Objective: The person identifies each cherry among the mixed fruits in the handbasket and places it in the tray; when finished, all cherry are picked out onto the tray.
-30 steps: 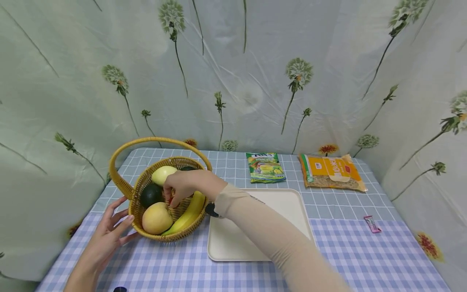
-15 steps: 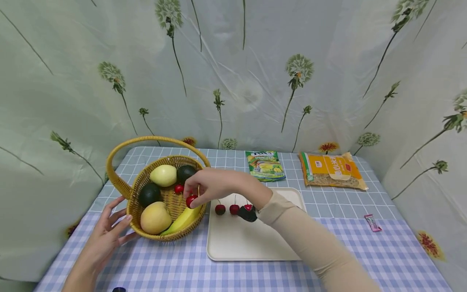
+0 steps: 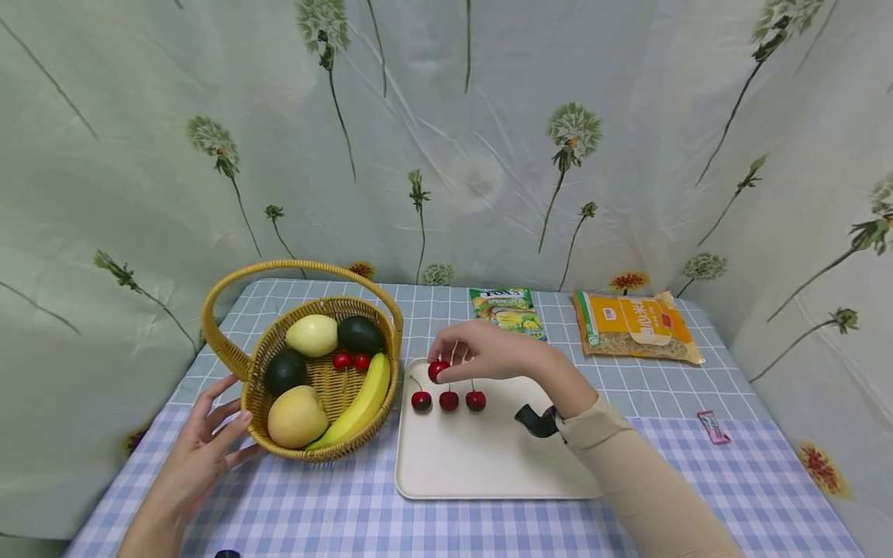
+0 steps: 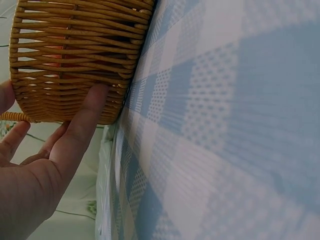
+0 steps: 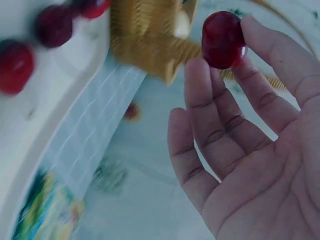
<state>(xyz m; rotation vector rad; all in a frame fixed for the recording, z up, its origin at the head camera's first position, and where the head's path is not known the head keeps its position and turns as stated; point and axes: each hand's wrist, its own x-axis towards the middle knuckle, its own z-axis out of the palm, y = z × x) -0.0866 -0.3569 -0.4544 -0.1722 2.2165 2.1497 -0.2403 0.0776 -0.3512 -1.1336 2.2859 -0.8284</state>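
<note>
Counter (image 3: pixel 335 504): checkered.
Cherry (image 3: pixel 438 372): now above tray (image 3: pixel 481 465), leaving two in basket (image 3: pixel 349 449).
Right fingers (image 5: pixel 202 97): pinching cherry.
Left fingers (image 4: pixel 82 122): against basket.

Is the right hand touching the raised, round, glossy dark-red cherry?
Touching. In the right wrist view, the right hand pinches the raised cherry, thumb against its side.

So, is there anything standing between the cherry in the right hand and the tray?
Nothing visible blocks the held cherry from the tray. Three other cherries lie there in a row, close by in the head view, and might get bumped.
</note>
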